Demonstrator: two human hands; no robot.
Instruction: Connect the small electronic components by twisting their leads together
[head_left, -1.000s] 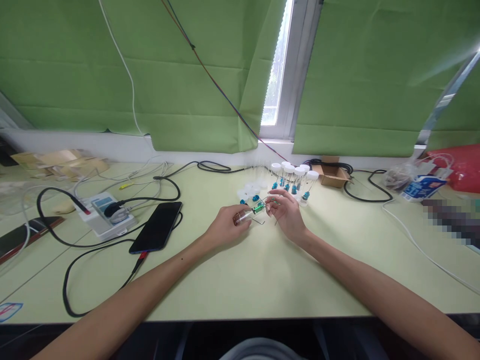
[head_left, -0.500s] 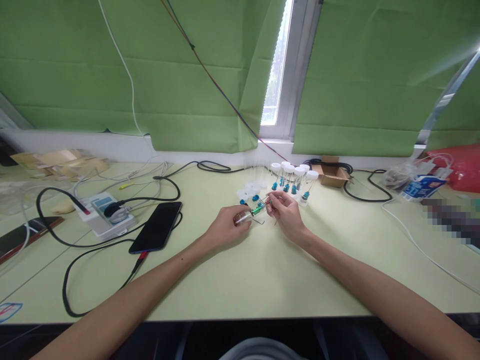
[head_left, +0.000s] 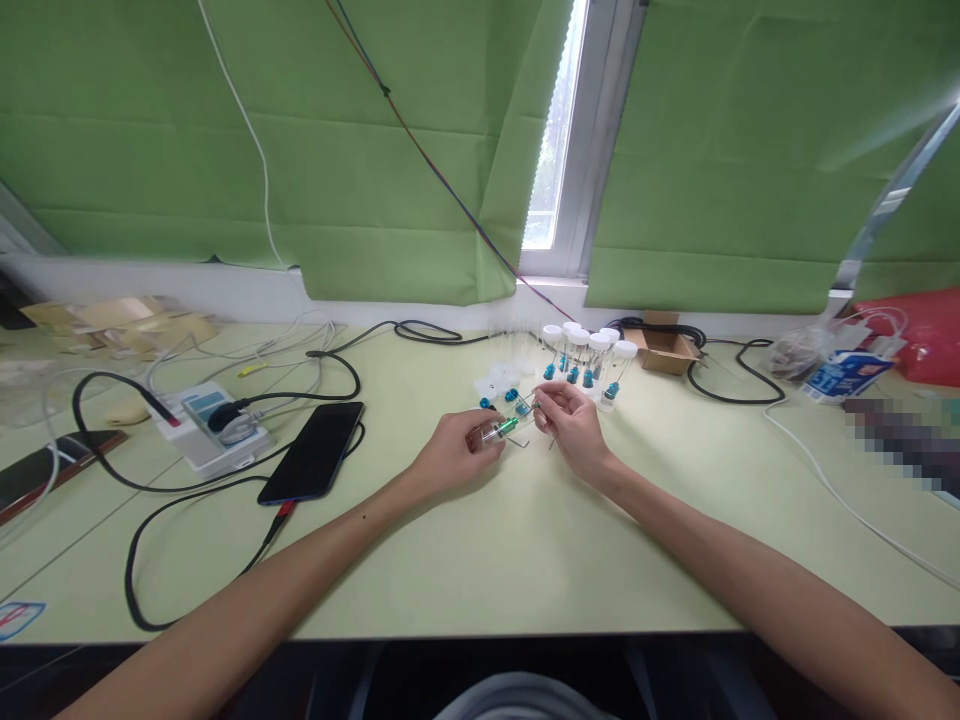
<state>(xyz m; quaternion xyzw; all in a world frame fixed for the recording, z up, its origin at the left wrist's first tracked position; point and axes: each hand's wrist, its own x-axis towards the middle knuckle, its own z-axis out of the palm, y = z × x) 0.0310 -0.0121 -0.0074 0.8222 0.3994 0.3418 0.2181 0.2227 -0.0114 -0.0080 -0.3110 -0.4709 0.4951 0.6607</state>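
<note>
My left hand [head_left: 454,448] is closed round the lower end of a clear tube [head_left: 489,434] that lies slanted above the table. Inside the tube sits a shiny green piece [head_left: 509,426]. At the tube's right end my right hand [head_left: 574,425] pinches what looks like a thin metal rod running to the green piece; its fingertips hide part of it. Just below the tube, a bent L-shaped metal key [head_left: 522,444] shows between the hands. Behind it lie small blue pieces [head_left: 511,395] and white caps [head_left: 499,380].
Several white-capped tubes [head_left: 598,343] with blue pieces inside stand behind my right hand, beside uncapped clear tubes [head_left: 521,345]. A cardboard box [head_left: 661,350] is farther right. To the left lie a black phone [head_left: 313,455], a white power strip [head_left: 217,430] and looping cables.
The green piece has slid left and down, deeper into the clear tube. Both hands have stayed nearly in place.
</note>
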